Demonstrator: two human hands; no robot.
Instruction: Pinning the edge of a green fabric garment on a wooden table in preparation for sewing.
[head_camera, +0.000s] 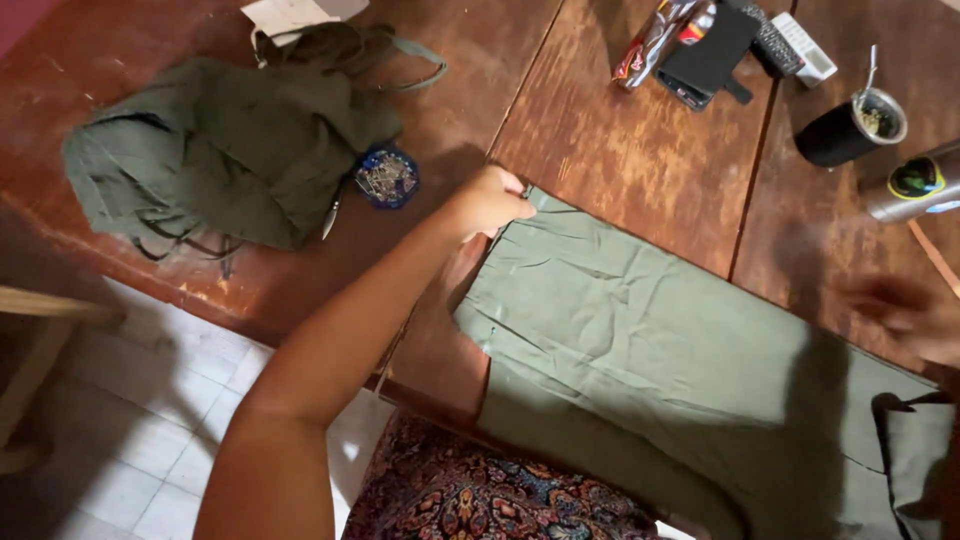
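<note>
left hand pinches a corner of the flat, creased olive-green cloth; blurred right hand unreadable.

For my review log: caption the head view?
Left hand pinches green fabric's corner on wooden table; right hand blurred.

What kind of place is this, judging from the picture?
Probably a home sewing spot. The left hand holds the corner of a flat green fabric on a worn wooden table, beside a small dish of pins and a bundled green garment.

right hand: motion-blurred, cut by right edge | green cloth: runs off bottom edge; fingers' grip unclear
</note>
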